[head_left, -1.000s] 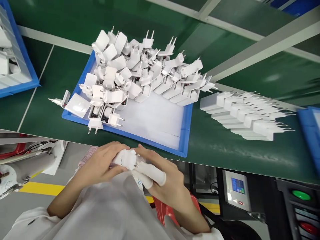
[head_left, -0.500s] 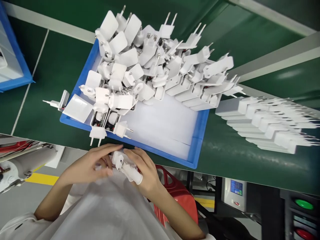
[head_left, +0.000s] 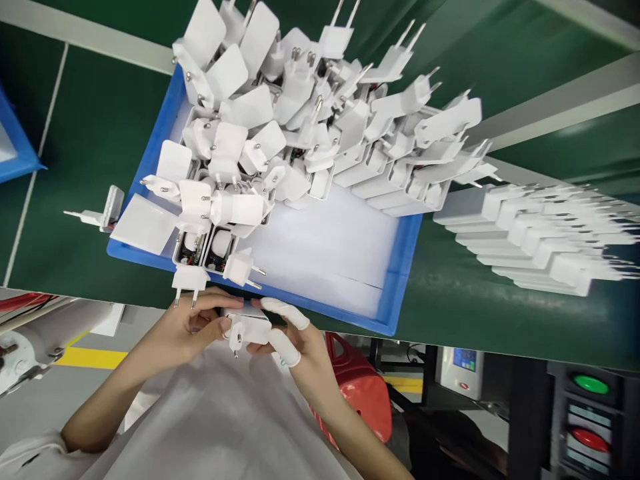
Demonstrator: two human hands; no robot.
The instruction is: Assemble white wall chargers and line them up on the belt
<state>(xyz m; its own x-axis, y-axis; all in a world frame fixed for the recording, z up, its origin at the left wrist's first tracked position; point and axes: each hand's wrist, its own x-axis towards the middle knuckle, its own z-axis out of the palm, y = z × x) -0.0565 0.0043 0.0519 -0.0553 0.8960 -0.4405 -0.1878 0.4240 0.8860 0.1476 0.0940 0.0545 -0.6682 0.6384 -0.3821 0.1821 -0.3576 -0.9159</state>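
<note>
Between my two hands, at the near edge of the bench, is a white plug adapter (head_left: 253, 327) with its round pins pointing toward me. My left hand (head_left: 193, 330) grips its left end between thumb and fingers. On the right end, my right hand (head_left: 300, 353) holds it with thumb and forefinger, both in white finger cots. Just beyond, a blue-rimmed tray (head_left: 320, 309) is heaped with white adapters (head_left: 235, 153). Several of their cases stand open, showing dark circuit parts (head_left: 218, 252) inside.
To the right, closed-looking white adapters (head_left: 540, 247) lie in rows on the green bench (head_left: 475, 320). One loose adapter (head_left: 100, 213) lies left of the tray. Another blue tray (head_left: 20, 153) is at far left. Below the bench are a red stool (head_left: 363, 393) and a control box with buttons (head_left: 590, 407).
The adapter in my hands has turned so its pins face me. My right hand has shifted from over it to its right end. The whole view has shifted slightly.
</note>
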